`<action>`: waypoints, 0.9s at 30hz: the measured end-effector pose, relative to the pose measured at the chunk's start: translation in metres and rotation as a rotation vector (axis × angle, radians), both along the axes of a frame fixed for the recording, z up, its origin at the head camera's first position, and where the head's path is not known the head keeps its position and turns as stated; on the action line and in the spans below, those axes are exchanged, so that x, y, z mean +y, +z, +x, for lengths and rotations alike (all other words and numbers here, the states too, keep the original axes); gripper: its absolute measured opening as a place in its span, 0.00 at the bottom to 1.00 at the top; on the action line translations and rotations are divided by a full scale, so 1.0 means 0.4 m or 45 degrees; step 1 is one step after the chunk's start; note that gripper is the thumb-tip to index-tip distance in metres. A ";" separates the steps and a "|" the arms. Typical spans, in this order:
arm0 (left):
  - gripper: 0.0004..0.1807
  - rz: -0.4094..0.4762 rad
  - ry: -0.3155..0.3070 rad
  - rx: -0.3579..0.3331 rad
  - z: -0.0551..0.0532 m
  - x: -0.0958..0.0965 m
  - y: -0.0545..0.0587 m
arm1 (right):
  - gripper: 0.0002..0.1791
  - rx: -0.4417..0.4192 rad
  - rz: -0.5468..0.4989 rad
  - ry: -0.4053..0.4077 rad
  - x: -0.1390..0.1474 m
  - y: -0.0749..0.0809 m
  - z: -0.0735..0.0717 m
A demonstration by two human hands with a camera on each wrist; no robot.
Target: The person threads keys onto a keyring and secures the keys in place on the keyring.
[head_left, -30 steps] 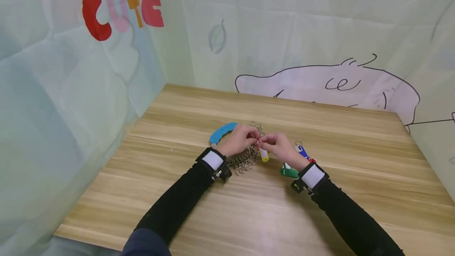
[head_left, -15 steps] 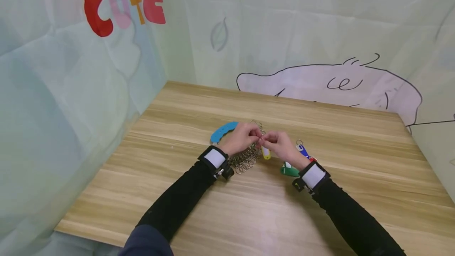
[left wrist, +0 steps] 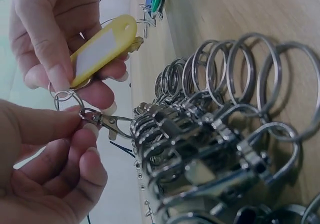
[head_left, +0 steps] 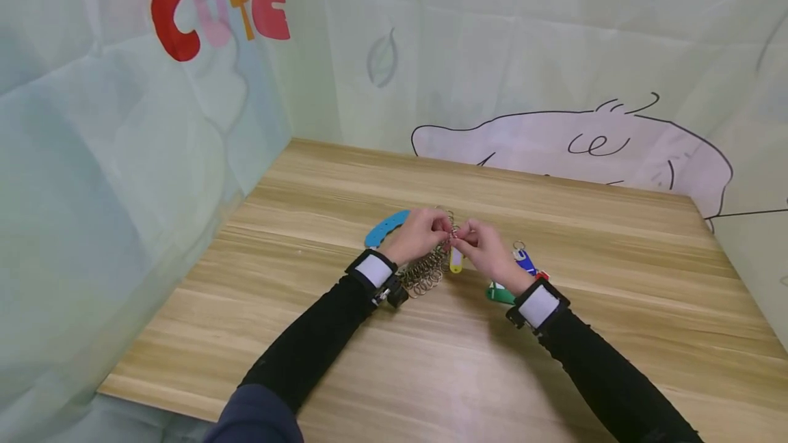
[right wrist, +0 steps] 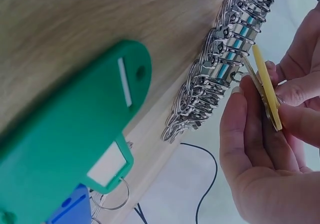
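Observation:
My left hand point(head_left: 420, 234) pinches a small metal split ring point(left wrist: 70, 91) joined to a lobster clasp point(left wrist: 109, 123). The clasp hangs from a metal bar point(right wrist: 241, 32) crowded with several clasps and key rings point(left wrist: 272, 79). Close beside it, my right hand point(head_left: 488, 251) holds a yellow key tag point(left wrist: 104, 48) with a white label. A key point(left wrist: 135, 45) lies behind the tag, partly hidden by it. The fingertips of both hands nearly meet at the ring. A blue curved handle point(head_left: 384, 228) extends from behind my left hand.
Near my right wrist lie a green key tag point(head_left: 500, 294), a blue key tag point(head_left: 524, 260) and a red piece point(head_left: 542, 275), partly covered by the wrist. The wooden table point(head_left: 345, 361) meets printed cloth walls point(head_left: 345, 74) at its back and left.
The pinching fingers of both hands have shifted slightly, and the yellow key tag now hangs more upright. The hands stay at the ring bunch; the head view has moved a little.

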State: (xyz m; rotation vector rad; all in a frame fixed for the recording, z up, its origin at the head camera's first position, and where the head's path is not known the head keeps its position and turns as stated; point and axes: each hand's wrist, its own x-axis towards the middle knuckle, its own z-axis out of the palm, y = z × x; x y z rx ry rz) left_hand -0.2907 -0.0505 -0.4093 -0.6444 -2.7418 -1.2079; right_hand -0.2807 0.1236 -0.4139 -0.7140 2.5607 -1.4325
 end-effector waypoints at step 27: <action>0.07 -0.030 -0.041 0.069 0.006 -0.005 -0.001 | 0.10 -0.157 -0.201 -0.129 -0.014 0.006 -0.026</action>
